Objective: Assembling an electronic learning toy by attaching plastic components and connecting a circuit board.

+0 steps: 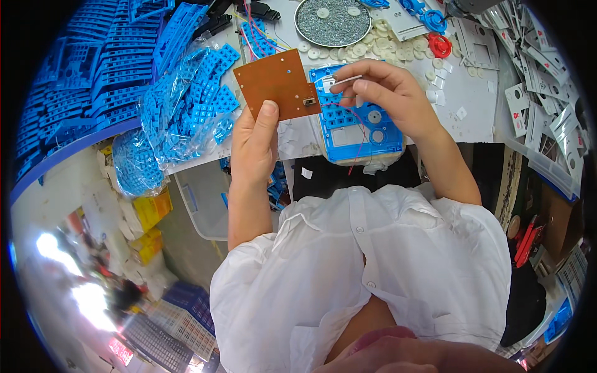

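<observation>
My left hand (pixel 254 144) grips a brown circuit board (pixel 277 84) by its lower edge, thumb pressed on its face near a small switch part. My right hand (pixel 385 90) pinches a thin metal piece with a small white tab (pixel 341 81) just right of the board. Under both hands, on the white table, lies a blue plastic panel (pixel 357 127) with a key grid, round holes and thin red wires running across it.
A round tray of small grey screws (pixel 333 22) sits at the back, with white discs (pixel 398 53) and a red wheel (pixel 439 45) beside it. Bags of blue plastic parts (pixel 186 105) lie left, blue stacked frames (pixel 93 62) further left, packaged cards (pixel 547 81) right.
</observation>
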A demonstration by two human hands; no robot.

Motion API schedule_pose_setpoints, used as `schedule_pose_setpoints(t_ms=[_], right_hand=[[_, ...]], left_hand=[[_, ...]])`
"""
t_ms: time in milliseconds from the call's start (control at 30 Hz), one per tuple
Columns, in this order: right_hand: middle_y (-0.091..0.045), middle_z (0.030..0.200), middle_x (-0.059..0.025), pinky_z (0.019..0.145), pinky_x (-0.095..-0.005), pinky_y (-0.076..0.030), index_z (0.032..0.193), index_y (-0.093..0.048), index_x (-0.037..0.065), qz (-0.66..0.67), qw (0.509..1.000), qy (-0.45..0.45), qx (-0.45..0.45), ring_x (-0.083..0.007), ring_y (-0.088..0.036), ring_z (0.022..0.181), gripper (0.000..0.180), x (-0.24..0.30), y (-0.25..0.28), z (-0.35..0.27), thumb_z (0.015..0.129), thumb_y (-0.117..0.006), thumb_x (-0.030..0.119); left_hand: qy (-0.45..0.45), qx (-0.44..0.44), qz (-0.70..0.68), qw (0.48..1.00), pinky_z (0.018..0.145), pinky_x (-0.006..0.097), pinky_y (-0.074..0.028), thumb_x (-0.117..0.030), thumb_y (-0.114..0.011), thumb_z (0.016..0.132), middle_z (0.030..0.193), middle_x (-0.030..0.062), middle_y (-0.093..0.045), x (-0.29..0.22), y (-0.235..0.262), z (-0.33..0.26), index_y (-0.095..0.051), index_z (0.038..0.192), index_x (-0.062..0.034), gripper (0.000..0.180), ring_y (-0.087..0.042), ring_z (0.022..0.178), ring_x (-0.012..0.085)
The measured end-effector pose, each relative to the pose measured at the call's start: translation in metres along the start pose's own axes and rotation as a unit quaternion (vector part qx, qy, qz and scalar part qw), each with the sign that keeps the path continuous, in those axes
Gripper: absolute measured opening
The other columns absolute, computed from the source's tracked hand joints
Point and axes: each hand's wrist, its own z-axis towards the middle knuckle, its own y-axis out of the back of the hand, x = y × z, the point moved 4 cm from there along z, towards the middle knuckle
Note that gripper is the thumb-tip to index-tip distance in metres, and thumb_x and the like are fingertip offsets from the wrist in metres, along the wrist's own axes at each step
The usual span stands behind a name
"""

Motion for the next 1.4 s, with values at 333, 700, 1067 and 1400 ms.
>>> schedule_pose_setpoints(t_ms=[333,700,1067,1400], right_hand=[[-0.071,0.098,-0.0055,0.074,-0.0266,-0.058,0.115,-0.067,0.000,0.026,0.999,-0.015,-0.027,-0.0110,-0.069,0.085,0.023,-0.016,-0.011,0.004,0.094,-0.072,0.009],[-0.066,0.123,-0.0107,0.082,-0.0325,-0.059,0.136,-0.058,0.004,0.081,0.992,-0.039,-0.090,-0.0198,-0.068,0.107,0.043,-0.002,-0.011,-0.009,0.100,-0.067,0.026],[-0.071,0.108,-0.0099,0.081,-0.0316,-0.053,0.127,-0.063,0.003,-0.161,0.983,-0.061,0.070,-0.0160,-0.065,0.092,0.047,0.050,-0.024,-0.015,0.090,-0.077,0.028],[-0.067,0.108,-0.0074,0.077,-0.0287,-0.048,0.120,-0.067,-0.003,-0.148,0.964,-0.022,0.219,-0.0133,-0.062,0.094,0.040,0.018,0.005,-0.032,0.093,-0.076,0.025]], left_hand=[[-0.004,0.072,0.012,0.997,0.093,0.037,-0.051,-0.032,-0.054,0.108,0.126,0.0137,-0.066,-0.009,0.019,-0.008,-0.056,0.136,0.0014,0.043,-0.065,0.110,0.0221],[-0.062,0.061,-0.012,0.996,0.052,0.024,-0.051,-0.029,-0.046,0.111,0.104,0.0178,-0.071,-0.009,-0.012,-0.006,-0.050,0.133,0.0025,0.039,-0.069,0.077,0.0184],[-0.013,0.089,0.131,0.987,0.060,0.025,-0.051,-0.017,-0.055,0.107,0.088,0.0063,-0.068,-0.005,-0.047,-0.019,-0.064,0.112,0.0041,0.023,-0.064,0.072,0.0107],[0.130,0.284,0.275,0.909,0.061,0.026,-0.057,-0.015,-0.057,0.106,0.079,0.0059,-0.070,0.011,-0.057,-0.037,-0.064,0.109,0.0016,0.019,-0.070,0.067,0.0116]])
